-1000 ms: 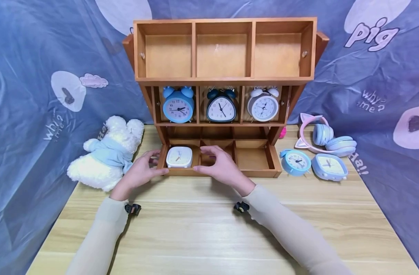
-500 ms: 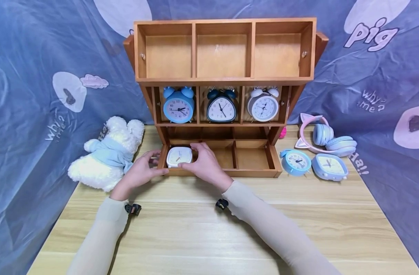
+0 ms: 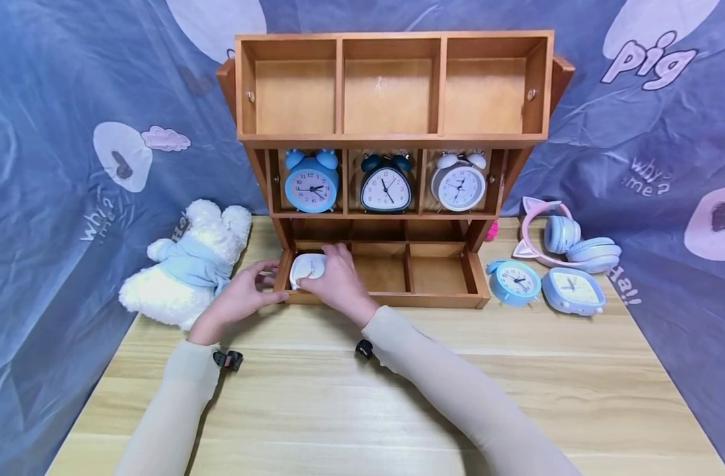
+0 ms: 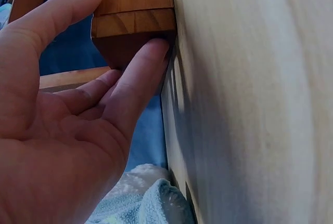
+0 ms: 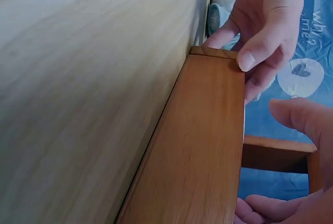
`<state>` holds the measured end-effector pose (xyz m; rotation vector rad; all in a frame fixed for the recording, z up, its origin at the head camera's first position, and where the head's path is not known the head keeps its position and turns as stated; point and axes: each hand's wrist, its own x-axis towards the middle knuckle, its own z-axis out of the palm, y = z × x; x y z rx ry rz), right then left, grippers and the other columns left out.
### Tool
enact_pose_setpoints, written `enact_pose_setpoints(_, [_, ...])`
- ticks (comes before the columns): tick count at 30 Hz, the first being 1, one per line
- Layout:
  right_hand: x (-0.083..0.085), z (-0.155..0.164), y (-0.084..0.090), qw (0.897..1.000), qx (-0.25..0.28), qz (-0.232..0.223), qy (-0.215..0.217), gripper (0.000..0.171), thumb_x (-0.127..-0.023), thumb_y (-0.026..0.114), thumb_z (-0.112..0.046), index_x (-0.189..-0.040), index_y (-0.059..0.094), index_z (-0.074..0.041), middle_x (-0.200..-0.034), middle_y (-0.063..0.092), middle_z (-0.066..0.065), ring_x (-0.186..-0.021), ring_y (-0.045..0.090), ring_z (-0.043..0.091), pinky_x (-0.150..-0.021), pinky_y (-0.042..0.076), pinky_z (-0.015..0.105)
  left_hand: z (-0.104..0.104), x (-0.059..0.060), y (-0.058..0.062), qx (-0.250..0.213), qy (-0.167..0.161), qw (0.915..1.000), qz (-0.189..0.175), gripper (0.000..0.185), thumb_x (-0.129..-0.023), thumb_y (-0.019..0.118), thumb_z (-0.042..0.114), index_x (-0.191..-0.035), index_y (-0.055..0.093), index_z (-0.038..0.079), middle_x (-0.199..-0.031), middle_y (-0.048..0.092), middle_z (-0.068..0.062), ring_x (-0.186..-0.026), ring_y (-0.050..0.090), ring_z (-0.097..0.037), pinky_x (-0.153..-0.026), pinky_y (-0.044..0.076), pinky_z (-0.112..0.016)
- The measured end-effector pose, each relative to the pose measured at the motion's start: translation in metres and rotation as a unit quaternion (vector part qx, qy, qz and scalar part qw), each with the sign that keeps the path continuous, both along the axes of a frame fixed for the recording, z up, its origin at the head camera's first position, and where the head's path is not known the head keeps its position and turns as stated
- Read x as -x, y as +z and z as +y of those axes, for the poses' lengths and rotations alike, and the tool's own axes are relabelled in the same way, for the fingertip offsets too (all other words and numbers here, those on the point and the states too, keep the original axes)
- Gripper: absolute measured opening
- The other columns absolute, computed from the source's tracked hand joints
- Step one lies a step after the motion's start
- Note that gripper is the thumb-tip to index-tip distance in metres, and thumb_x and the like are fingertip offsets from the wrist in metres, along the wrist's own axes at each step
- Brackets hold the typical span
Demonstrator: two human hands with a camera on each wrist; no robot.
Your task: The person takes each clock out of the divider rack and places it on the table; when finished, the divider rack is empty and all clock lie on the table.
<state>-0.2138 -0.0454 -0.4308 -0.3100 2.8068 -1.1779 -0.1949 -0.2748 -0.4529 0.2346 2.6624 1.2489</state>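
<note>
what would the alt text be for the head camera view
A person's right hand covers a white square alarm clock in the bottom-left compartment of a three-tier wooden shelf, while the left hand holds the shelf's front corner. Three twin-bell alarm clocks fill the middle tier.

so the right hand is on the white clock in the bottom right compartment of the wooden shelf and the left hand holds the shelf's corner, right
Not quite. The head view shows the white clock in the bottom left compartment of the wooden shelf, not the right one. The rest holds: the right hand is on that clock, and the left hand holds the shelf's front left corner.
</note>
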Motion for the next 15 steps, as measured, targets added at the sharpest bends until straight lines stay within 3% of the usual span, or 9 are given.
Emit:
enact_pose_setpoints(6, [0.003,-0.011,-0.004,0.999,-0.028,0.026,-0.003,0.095,-0.074,0.089,-0.046,-0.147,0.048,-0.004,-0.144,0.049,0.014,-0.129,0.052,0.03,-0.112,0.046,0.044,0.0,0.001,0.001,-0.023,-0.011,0.9997,0.002,0.078,-0.088,0.082,0.028,-0.152,0.043,0.006,-0.138,0.061,-0.019,-0.119,0.065,-0.034,-0.082,0.055,-0.031])
enact_pose_setpoints(15, [0.006,-0.02,-0.008,0.995,-0.092,0.026,0.004,0.106,-0.073,0.087,-0.056,-0.15,0.042,0.0,-0.152,0.044,0.017,-0.137,0.048,0.033,-0.118,0.041,0.042,-0.003,0.001,-0.001,-0.037,-0.02,0.9991,0.01,0.075,-0.089,0.081,0.024,-0.151,0.044,0.004,-0.14,0.059,-0.019,-0.116,0.066,-0.034,-0.082,0.054,-0.024])
